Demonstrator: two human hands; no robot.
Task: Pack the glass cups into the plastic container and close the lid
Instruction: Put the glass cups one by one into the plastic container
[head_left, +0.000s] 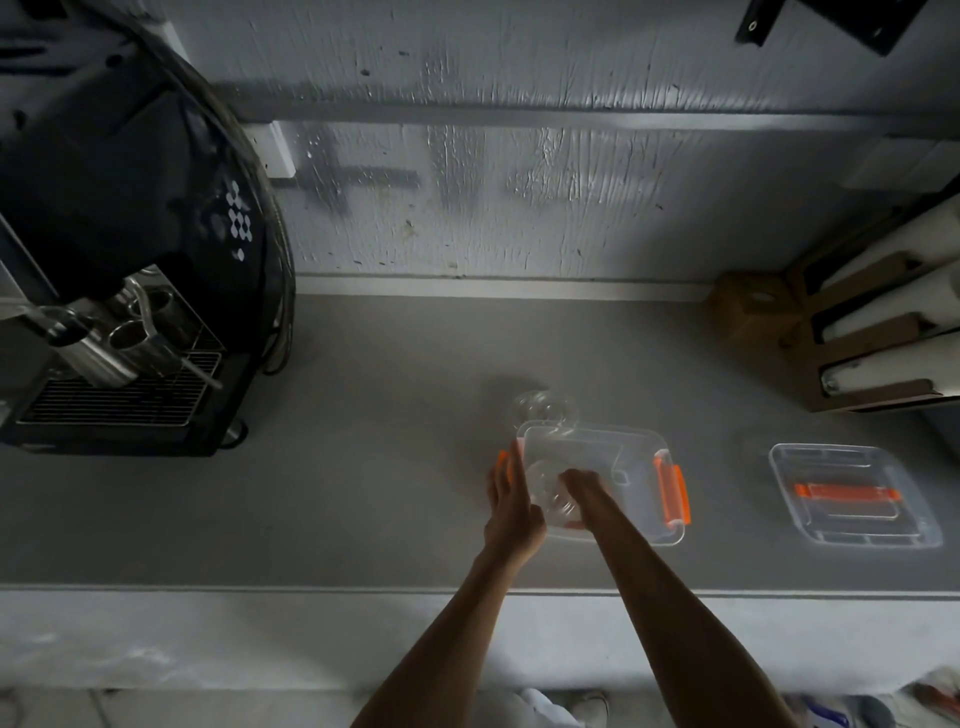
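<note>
The right hand (584, 486) is lowering a grasped glass cup (550, 488) into the plastic container (644, 452), the left hand (511, 499) is bracing its wall with fingers extended, while a second cup (543, 410) beyond the grip and the lid (852, 493) to its right are awaiting handling.

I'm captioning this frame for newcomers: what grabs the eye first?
Both hands, left hand and right hand, meet at the clear plastic container with orange latches, the right lowering a glass cup inside. Its lid lies to the right; another glass cup waits behind.

Black espresso machine (130, 249) left on grey counter (363, 467); steel pitchers (119, 343) on its drip grate; cardboard boxes (852, 332) far right.
</note>
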